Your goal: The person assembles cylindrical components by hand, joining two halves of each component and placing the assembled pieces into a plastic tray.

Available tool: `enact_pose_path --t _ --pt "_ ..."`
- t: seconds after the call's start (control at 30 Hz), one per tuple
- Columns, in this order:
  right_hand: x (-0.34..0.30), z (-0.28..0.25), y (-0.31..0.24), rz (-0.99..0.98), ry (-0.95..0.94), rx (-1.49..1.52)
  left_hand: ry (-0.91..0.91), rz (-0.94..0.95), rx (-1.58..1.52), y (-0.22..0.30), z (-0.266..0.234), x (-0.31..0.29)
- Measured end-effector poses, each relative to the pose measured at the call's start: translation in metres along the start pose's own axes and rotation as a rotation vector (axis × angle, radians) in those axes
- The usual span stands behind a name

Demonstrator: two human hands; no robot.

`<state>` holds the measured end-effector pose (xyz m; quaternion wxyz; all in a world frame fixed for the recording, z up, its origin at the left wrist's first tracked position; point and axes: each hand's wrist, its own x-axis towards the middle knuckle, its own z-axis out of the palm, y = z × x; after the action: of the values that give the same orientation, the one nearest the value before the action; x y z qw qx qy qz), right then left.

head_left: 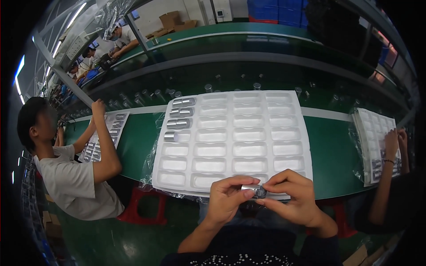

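Observation:
In front of my body, both hands hold a small silver metal cylinder (250,188) over the near edge of a white moulded tray (250,150). My left hand (226,199) is closed round its left end, thumb on top. With thumb and fingers, my right hand (295,195) pinches the darker grey end at the right; fingers hide part of it. Silver cylindrical parts (180,112) lie in the upper pockets of the tray's left column. Below them, a shorter silver piece (170,135) fills only the left half of its pocket.
Clear plastic film (151,170) sticks out beside the tray on the green table (137,137). Several metal cylinders (208,88) stand beyond the tray. A person (73,159) works at another tray (117,126) on the left; another person's hands (392,144) are over a tray at the right.

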<state>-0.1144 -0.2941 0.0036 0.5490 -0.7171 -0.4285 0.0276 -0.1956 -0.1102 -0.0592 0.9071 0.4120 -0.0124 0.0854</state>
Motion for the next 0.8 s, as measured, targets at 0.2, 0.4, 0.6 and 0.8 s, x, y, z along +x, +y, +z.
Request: enact_pose_path --t 0.2,0.4,0.6,0.8 --pt "-0.002 0.008 0.011 -0.351 0.153 -0.257 -0.065 -0.059 0.044 0.016 0.029 0.005" --pt "0.003 0.010 0.012 -0.474 0.136 -0.396 -0.091 -0.125 0.360 0.022 0.025 0.013" --pt "0.010 0.007 0.017 -0.543 0.104 -0.413 -0.111 0.051 0.808 0.021 0.020 0.013" --pt "0.024 0.000 0.031 -0.708 0.079 -0.423 -0.160 -0.004 0.908 0.035 0.018 0.018"
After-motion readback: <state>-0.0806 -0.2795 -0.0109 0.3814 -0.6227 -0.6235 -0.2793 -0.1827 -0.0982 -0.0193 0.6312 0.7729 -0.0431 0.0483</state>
